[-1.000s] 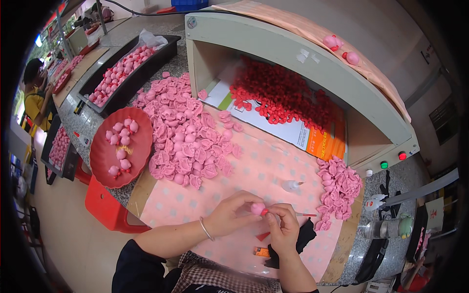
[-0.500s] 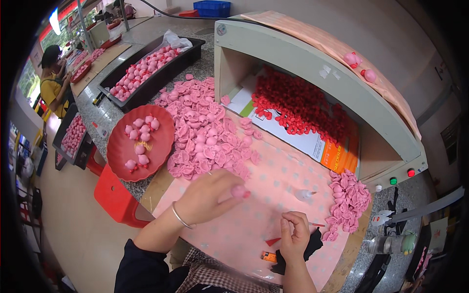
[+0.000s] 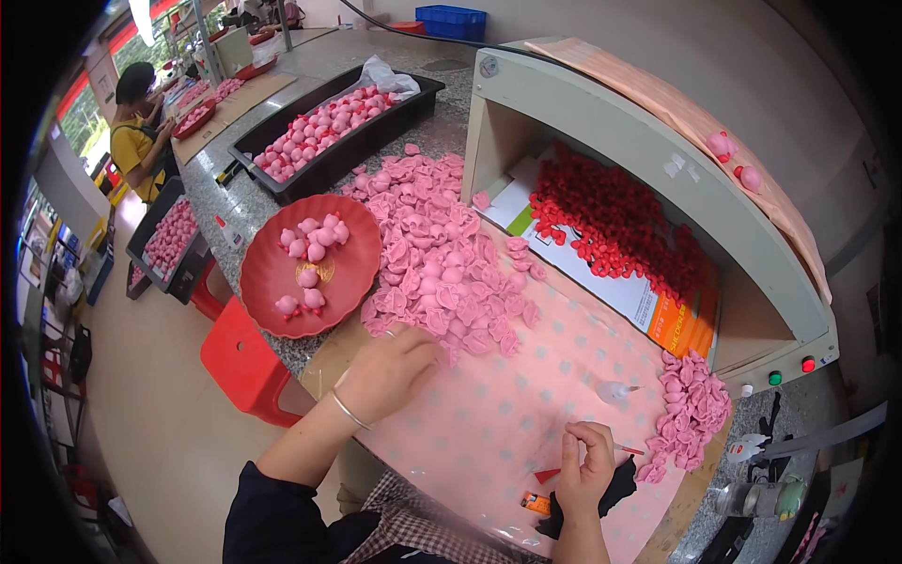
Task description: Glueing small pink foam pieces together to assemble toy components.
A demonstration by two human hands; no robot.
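Note:
My left hand (image 3: 393, 368) reaches out to the near edge of a big heap of pink shell-shaped parts (image 3: 434, 254) and its fingers touch the pieces there; what they hold is hidden. My right hand (image 3: 588, 464) rests low on the pink dotted cloth (image 3: 489, 423), fingers curled around a thin stick with a red tip (image 3: 631, 450). A red round plate (image 3: 310, 265) with several finished pink figures lies left of the heap. A smaller pile of pink parts (image 3: 693, 406) lies to the right of my right hand.
A grey box-like machine (image 3: 648, 160) holds a mass of red parts (image 3: 615, 221). A black tray (image 3: 329, 132) of pink figures stands behind the plate. A red stool (image 3: 246, 362) stands below the counter. Another person (image 3: 136, 127) works at the far left. A small clear bottle (image 3: 615, 389) lies on the cloth.
My left hand has left my right hand and swung out left to the pink heap. My right hand stays low on the cloth with the stick.

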